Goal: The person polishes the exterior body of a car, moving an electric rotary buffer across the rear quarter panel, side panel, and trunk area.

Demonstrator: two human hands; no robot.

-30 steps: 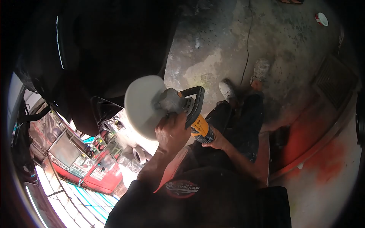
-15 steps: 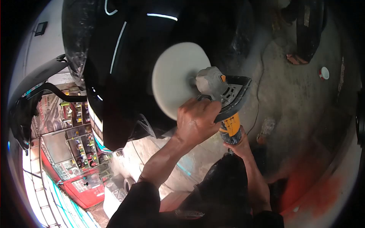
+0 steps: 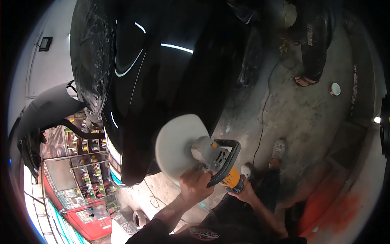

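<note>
A rotary polisher (image 3: 206, 155) with a yellow-and-grey body is held in both hands. Its round white pad (image 3: 175, 142) appears over the lower part of a glossy black car panel (image 3: 142, 101); I cannot tell if the two touch. My left hand (image 3: 196, 185) is closed around the polisher's black loop handle (image 3: 232, 162), close to the pad. Farther back, my right hand (image 3: 243, 192) wraps the rear grip below the yellow section (image 3: 231, 177). The pad's face is turned away from me.
A cord (image 3: 262, 122) runs along the grey floor. Another person's sandalled foot (image 3: 304, 80) stands at the upper right, beside a small white tub (image 3: 334, 89). Plastic film (image 3: 94, 69) covers part of the car. Shelves with bottles (image 3: 90, 179) stand at the left.
The polisher and both hands have moved down and left in view, toward the panel's lower edge. The camera's view has shifted, showing more panel and my shoes. Both hands keep their grip.
</note>
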